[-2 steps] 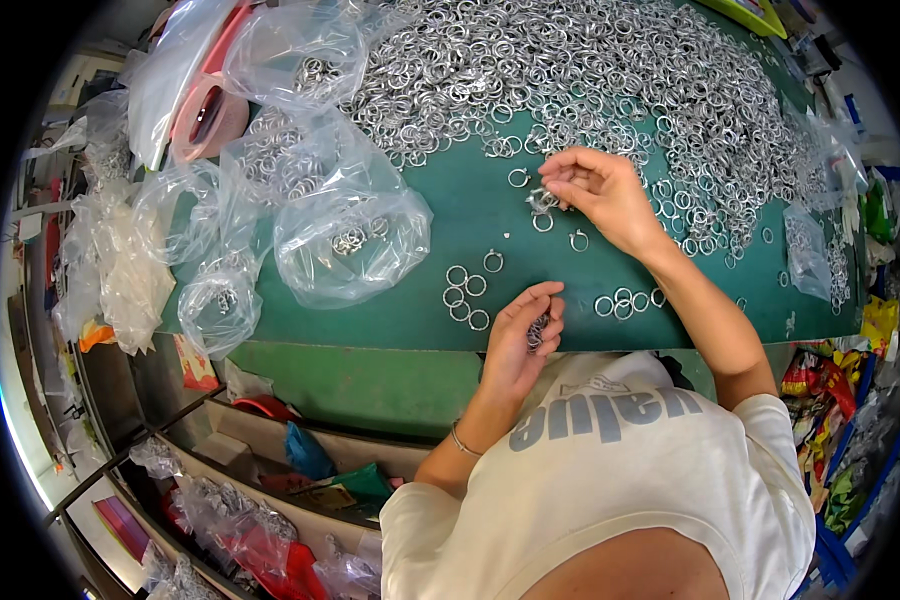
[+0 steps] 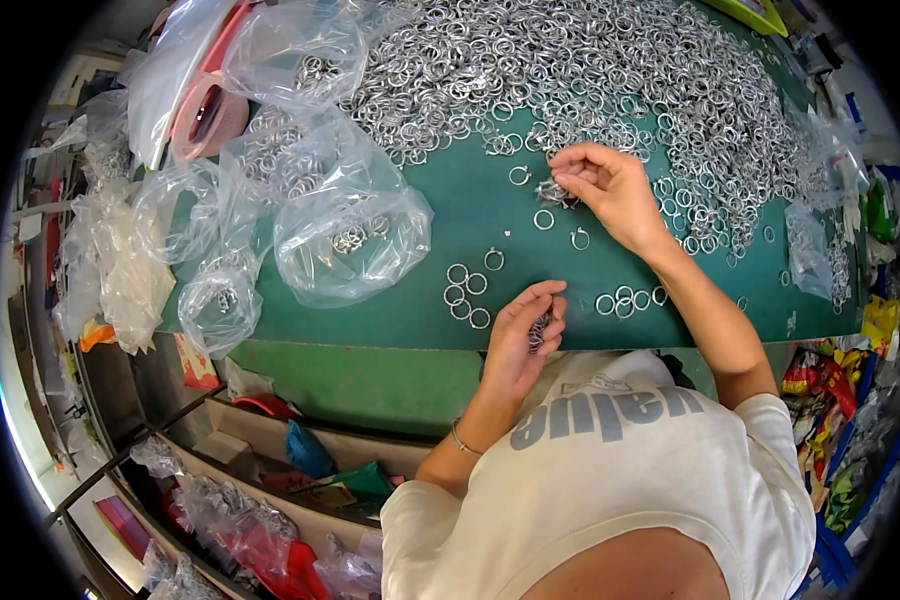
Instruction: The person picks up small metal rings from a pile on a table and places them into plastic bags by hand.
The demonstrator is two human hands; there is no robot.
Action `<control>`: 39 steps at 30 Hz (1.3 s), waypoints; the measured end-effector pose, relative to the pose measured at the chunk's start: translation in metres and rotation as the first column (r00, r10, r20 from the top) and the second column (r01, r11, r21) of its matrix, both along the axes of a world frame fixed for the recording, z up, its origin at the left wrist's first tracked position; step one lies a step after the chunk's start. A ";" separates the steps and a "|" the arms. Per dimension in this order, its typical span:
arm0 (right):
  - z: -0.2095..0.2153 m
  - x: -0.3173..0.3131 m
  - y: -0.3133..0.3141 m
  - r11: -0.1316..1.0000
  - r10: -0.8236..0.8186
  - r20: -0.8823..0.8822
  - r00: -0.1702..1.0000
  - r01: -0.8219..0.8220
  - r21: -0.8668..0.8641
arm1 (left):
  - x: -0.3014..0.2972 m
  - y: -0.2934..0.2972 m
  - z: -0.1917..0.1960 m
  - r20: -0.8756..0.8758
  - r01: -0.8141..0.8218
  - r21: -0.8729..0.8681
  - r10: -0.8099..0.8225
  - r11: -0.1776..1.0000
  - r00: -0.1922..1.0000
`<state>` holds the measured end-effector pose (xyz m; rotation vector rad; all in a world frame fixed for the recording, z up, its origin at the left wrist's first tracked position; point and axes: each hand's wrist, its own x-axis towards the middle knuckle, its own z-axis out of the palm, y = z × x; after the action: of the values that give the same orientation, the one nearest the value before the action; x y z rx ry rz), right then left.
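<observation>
My right hand [image 2: 610, 190] reaches over the green table, its fingers pinched on several silver rings that hang just below the fingertips. A single ring [image 2: 543, 220] lies on the table near these fingers, with an open-looking ring [image 2: 580, 238] and another loose ring [image 2: 520, 176] close by. My left hand [image 2: 523, 335] is curled near the table's front edge, closed round a bunch of silver rings [image 2: 538, 332]. To its left lies a small cluster of rings [image 2: 455, 295]; a row of rings [image 2: 624, 303] lies to its right.
A large heap of silver rings [image 2: 570, 60] covers the far side. Clear plastic bags [image 2: 353, 240], some holding rings, stand at the left beside a pink container [image 2: 210, 120]. Below the edge is an open drawer [image 2: 320, 450] with bags. Colourful packets [image 2: 820, 385] sit at the right.
My right hand has shifted slightly right, drawing its rings away from one ring, which now lies separate on the table. The left hand stays almost still.
</observation>
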<state>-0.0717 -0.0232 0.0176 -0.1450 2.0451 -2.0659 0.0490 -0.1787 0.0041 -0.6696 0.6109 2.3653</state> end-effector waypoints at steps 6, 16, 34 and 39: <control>0.006 0.006 0.006 0.993 0.018 0.152 0.988 0.000 -0.115 | 0.002 0.002 -0.003 0.008 0.012 -0.017 -0.012 1.000 1.000; -0.011 0.010 0.022 0.994 -0.013 0.075 0.997 0.004 0.111 | 0.003 0.002 -0.003 -0.019 0.020 0.019 -0.020 1.000 1.000; 0.006 0.020 0.053 0.951 0.105 0.311 0.945 -0.004 -0.309 | -0.001 0.009 -0.001 -0.075 0.025 -0.058 -0.030 0.998 0.997; 0.010 0.037 0.042 0.912 0.179 0.349 0.920 -0.022 -0.410 | -0.009 0.020 0.008 -0.285 -0.033 -0.305 -0.058 0.952 0.957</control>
<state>-0.0347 0.0185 0.0276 0.0774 1.3486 -2.2102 0.0405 -0.1591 0.0124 -0.4418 1.1270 2.3983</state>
